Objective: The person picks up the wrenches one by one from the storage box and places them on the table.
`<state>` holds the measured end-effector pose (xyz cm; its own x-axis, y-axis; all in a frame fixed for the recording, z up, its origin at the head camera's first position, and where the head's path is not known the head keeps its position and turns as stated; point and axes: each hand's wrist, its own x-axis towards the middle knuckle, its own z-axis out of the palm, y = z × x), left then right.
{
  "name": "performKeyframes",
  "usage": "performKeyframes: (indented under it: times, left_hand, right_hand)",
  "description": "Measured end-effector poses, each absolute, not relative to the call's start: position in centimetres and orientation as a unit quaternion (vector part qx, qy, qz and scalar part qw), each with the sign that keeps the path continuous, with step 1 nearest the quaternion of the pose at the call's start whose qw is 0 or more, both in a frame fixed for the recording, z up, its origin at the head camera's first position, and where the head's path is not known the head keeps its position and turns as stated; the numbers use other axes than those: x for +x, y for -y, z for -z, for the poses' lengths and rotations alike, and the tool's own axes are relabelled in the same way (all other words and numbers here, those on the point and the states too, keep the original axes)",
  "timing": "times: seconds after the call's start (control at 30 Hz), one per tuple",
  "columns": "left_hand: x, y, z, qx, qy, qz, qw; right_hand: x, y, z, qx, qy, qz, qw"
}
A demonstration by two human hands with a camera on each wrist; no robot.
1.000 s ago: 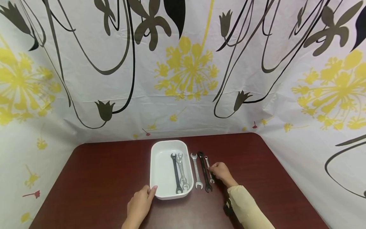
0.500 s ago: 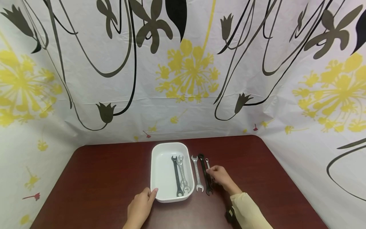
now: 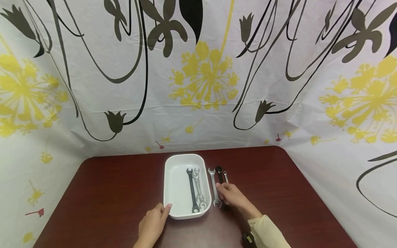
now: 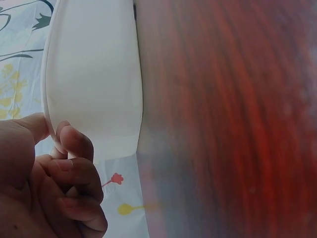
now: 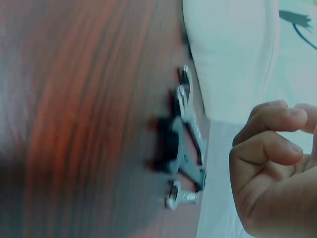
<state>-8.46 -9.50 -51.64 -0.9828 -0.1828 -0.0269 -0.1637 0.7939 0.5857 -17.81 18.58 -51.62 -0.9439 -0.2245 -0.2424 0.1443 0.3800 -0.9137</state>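
Observation:
A white tray (image 3: 173,186) sits mid-table with a black wrench (image 3: 192,189) and a silver wrench (image 3: 198,187) lying in it. My left hand (image 3: 161,212) grips the tray's near left corner, thumb over the rim and fingers against the outer wall (image 4: 99,89). Right of the tray lie a silver wrench (image 3: 212,181), a black wrench (image 3: 220,173) and a small silver wrench (image 3: 225,176). My right hand (image 3: 221,191) hovers over the near halves of the black and small wrenches, hiding them. Its fingers (image 5: 270,146) are loosely curled with nothing between them, above the wrenches (image 5: 185,144).
The dark red table (image 3: 108,193) ends in rounded far corners. A white curtain (image 3: 198,86) with yellow and black flowers hangs close behind and on both sides. Bare tabletop lies left of the tray and right of the wrenches.
My right hand has slid left from the small wrench to over the black one, toward the silver wrench. The left hand stays on the tray corner.

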Motion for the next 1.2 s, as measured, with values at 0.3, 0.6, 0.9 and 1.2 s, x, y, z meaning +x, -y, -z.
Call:
performKeyframes:
  times: [0.3,0.6,0.9,1.2]
  left_hand:
    - [-8.4,9.5,51.6,0.090,0.947,0.309,0.011]
    - [-8.5,9.5,51.7,0.090,0.948,0.305,0.007]
    - [-8.5,9.4,51.6,0.085,0.950,0.299,0.009]
    - [-8.8,9.8,51.0,0.074,0.963,0.259,0.030]
  right_hand:
    - [-16.2,-17.0,52.4,-0.081,-0.811,0.549,0.186]
    - [-15.3,-16.1,52.8,-0.081,-0.810,0.551,0.182]
    - [-14.6,-15.1,53.0,-0.048,-0.817,0.558,0.141]
    - [-14.3,-14.5,53.2,-0.045,-0.819,0.560,0.114]
